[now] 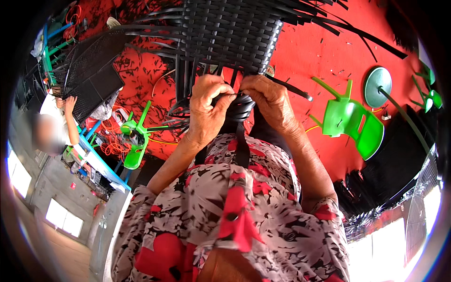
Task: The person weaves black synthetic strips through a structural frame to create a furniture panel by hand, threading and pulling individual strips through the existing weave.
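Note:
A panel woven from flat black plastic strips [225, 35] fills the top middle, with long loose strip ends sticking out on both sides. Just below its near edge, my left hand [209, 108] and my right hand [271, 101] meet, fingers pinched together. Between their fingertips runs a short length of dark strip, mostly covered by the fingers. A bundle of coiled black strips [241, 109] hangs right below the fingertips, close to my lap. The far ends of the pinched strip are hidden.
Green plastic chairs [345, 117] lie at the right, with another green chair [136, 136] at the left. A round grey-green disc on a pole [377, 87] stands far right. Black scraps litter the red floor [300, 61]. Another person [58, 117] works at dark mesh on the left.

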Demonstrator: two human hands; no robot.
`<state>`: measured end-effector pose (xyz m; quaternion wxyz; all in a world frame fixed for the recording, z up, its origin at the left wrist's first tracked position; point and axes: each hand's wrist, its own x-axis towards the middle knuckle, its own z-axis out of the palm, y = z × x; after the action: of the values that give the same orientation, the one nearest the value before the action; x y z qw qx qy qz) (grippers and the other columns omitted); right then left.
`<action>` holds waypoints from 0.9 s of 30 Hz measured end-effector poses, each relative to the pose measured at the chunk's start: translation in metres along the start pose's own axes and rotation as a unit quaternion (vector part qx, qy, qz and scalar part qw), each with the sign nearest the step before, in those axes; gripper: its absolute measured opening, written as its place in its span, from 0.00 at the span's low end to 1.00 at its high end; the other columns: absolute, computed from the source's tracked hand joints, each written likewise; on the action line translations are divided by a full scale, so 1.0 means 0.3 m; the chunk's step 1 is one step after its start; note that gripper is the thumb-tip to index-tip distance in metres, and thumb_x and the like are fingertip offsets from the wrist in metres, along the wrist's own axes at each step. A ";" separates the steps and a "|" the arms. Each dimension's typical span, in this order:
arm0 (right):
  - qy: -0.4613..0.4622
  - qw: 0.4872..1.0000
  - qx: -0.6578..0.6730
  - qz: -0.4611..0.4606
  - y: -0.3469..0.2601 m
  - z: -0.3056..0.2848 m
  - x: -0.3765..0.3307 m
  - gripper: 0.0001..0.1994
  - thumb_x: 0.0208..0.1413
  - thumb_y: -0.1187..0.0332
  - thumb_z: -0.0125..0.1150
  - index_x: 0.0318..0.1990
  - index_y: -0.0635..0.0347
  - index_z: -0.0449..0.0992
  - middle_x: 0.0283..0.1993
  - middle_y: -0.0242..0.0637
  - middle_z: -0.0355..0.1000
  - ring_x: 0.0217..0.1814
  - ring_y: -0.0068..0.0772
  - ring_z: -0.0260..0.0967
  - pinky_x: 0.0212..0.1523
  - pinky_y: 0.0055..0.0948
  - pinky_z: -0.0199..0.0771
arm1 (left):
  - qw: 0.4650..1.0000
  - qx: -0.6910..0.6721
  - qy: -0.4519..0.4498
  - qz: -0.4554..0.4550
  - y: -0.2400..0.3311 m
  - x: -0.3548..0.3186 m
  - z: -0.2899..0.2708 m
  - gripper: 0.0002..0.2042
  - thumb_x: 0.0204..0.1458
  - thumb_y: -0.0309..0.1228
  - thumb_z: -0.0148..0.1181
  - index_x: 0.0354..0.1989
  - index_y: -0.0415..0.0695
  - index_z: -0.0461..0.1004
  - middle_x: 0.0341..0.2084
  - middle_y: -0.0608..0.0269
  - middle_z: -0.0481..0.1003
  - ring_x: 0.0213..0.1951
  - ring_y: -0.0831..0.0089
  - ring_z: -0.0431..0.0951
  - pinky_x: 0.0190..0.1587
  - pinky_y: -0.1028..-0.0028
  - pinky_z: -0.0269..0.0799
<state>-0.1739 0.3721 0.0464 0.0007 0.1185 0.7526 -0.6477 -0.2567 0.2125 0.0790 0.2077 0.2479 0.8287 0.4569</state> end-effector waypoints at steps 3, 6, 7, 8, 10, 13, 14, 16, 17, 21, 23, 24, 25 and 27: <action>-0.004 0.998 -0.048 0.040 -0.040 -0.003 -0.001 0.04 0.53 0.76 0.57 0.36 0.64 0.71 0.32 0.44 0.70 0.33 0.46 0.71 0.34 0.35 0.71 | 0.994 0.090 0.007 0.060 -0.054 -0.002 0.002 0.07 0.43 0.23 0.65 0.31 0.42 0.75 0.48 0.60 0.67 0.51 0.60 0.65 0.51 0.66 0.63; 0.038 0.995 -0.085 0.036 -0.074 0.002 0.002 0.03 0.53 0.78 0.56 0.34 0.64 0.69 0.30 0.45 0.68 0.29 0.47 0.70 0.30 0.38 0.70 | 0.993 0.086 0.030 0.077 -0.049 0.014 0.021 0.07 0.43 0.28 0.66 0.31 0.44 0.76 0.54 0.59 0.64 0.57 0.56 0.59 0.56 0.63 0.57; 0.054 0.994 -0.090 0.042 -0.084 0.001 -0.002 0.03 0.52 0.78 0.56 0.34 0.65 0.69 0.30 0.45 0.68 0.29 0.47 0.70 0.29 0.38 0.70 | 0.988 0.126 0.022 0.085 -0.047 0.013 0.025 0.07 0.43 0.28 0.64 0.32 0.46 0.77 0.58 0.58 0.60 0.60 0.52 0.54 0.59 0.59 0.51; 0.071 0.992 -0.095 0.046 -0.094 0.006 -0.005 0.04 0.52 0.79 0.56 0.34 0.65 0.68 0.30 0.45 0.68 0.29 0.48 0.70 0.28 0.38 0.69 | 0.980 0.174 0.024 0.089 -0.050 0.011 0.023 0.07 0.43 0.27 0.62 0.32 0.46 0.77 0.59 0.58 0.60 0.60 0.51 0.54 0.59 0.58 0.50; 0.108 0.977 -0.180 0.028 -0.100 0.029 -0.002 0.05 0.50 0.79 0.56 0.35 0.63 0.68 0.29 0.45 0.68 0.27 0.49 0.70 0.26 0.39 0.70 | 0.958 0.269 0.027 0.095 -0.062 0.008 0.020 0.07 0.43 0.25 0.60 0.33 0.46 0.78 0.60 0.57 0.59 0.61 0.50 0.52 0.60 0.56 0.47; 0.123 0.952 -0.281 0.022 -0.094 0.050 -0.002 0.06 0.49 0.77 0.55 0.35 0.60 0.68 0.28 0.43 0.68 0.25 0.49 0.70 0.25 0.40 0.71 | 0.950 0.296 0.002 0.102 -0.078 0.026 0.026 0.10 0.44 0.23 0.57 0.36 0.47 0.77 0.63 0.54 0.55 0.62 0.45 0.49 0.59 0.51 0.46; 0.116 0.947 -0.299 0.028 -0.094 0.053 0.004 0.06 0.49 0.77 0.55 0.35 0.60 0.68 0.28 0.43 0.68 0.25 0.49 0.70 0.25 0.41 0.71 | 0.946 0.305 -0.007 0.107 -0.079 0.034 0.029 0.11 0.44 0.23 0.57 0.37 0.47 0.76 0.64 0.54 0.54 0.62 0.45 0.49 0.58 0.51 0.46; 0.104 0.936 -0.334 0.039 -0.092 0.057 0.020 0.06 0.49 0.77 0.55 0.35 0.60 0.68 0.28 0.42 0.69 0.25 0.48 0.70 0.25 0.41 0.71 | 0.944 0.315 -0.049 0.088 -0.083 0.047 0.039 0.11 0.45 0.24 0.57 0.38 0.49 0.74 0.66 0.55 0.48 0.63 0.41 0.45 0.59 0.42 0.41; 0.100 0.941 -0.320 0.039 -0.079 0.066 0.027 0.06 0.48 0.78 0.56 0.35 0.60 0.69 0.29 0.42 0.70 0.26 0.48 0.71 0.25 0.41 0.71 | 0.939 0.328 -0.062 0.083 -0.081 0.053 0.049 0.11 0.46 0.25 0.57 0.38 0.50 0.74 0.66 0.55 0.46 0.63 0.41 0.44 0.58 0.40 0.40; 0.126 0.960 -0.247 0.041 -0.026 0.105 0.035 0.05 0.47 0.78 0.57 0.33 0.60 0.71 0.31 0.42 0.73 0.28 0.47 0.72 0.26 0.41 0.72 | 0.940 0.329 -0.058 0.076 -0.091 0.055 0.066 0.05 0.45 0.25 0.58 0.31 0.48 0.74 0.66 0.55 0.46 0.63 0.40 0.43 0.58 0.37 0.40; 0.128 0.969 -0.192 0.093 -0.041 0.103 0.029 0.06 0.47 0.79 0.58 0.34 0.60 0.73 0.37 0.43 0.73 0.32 0.47 0.74 0.30 0.38 0.74 | 0.955 0.284 -0.019 0.083 -0.092 0.049 0.059 0.04 0.45 0.23 0.59 0.29 0.46 0.74 0.65 0.53 0.49 0.63 0.42 0.46 0.60 0.43 0.43; 0.135 0.968 -0.204 0.064 -0.057 0.102 0.021 0.07 0.48 0.80 0.58 0.35 0.60 0.74 0.38 0.43 0.73 0.32 0.47 0.74 0.31 0.37 0.75 | 0.966 0.243 0.010 0.088 -0.098 0.043 0.046 0.03 0.44 0.23 0.59 0.28 0.45 0.74 0.64 0.52 0.50 0.63 0.44 0.48 0.60 0.46 0.44; 0.141 0.966 -0.215 0.035 -0.071 0.102 0.013 0.08 0.48 0.80 0.58 0.37 0.60 0.74 0.40 0.44 0.72 0.33 0.47 0.74 0.32 0.36 0.75 | 0.974 0.201 0.038 0.092 -0.101 0.036 0.033 0.03 0.44 0.22 0.59 0.27 0.44 0.74 0.63 0.51 0.52 0.62 0.45 0.50 0.61 0.49 0.45; 0.125 0.969 -0.213 -0.019 -0.102 0.094 0.007 0.11 0.49 0.80 0.58 0.41 0.61 0.75 0.45 0.43 0.70 0.35 0.46 0.74 0.36 0.33 0.76 | 0.976 0.188 0.042 0.100 -0.039 0.021 -0.022 0.04 0.43 0.22 0.60 0.28 0.44 0.74 0.61 0.50 0.54 0.61 0.47 0.53 0.61 0.53 0.47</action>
<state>-0.1856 0.3410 0.0713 -0.0804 0.1815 0.8695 -0.4524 -0.2680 0.2067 0.0715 0.0758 0.3445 0.8787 0.3217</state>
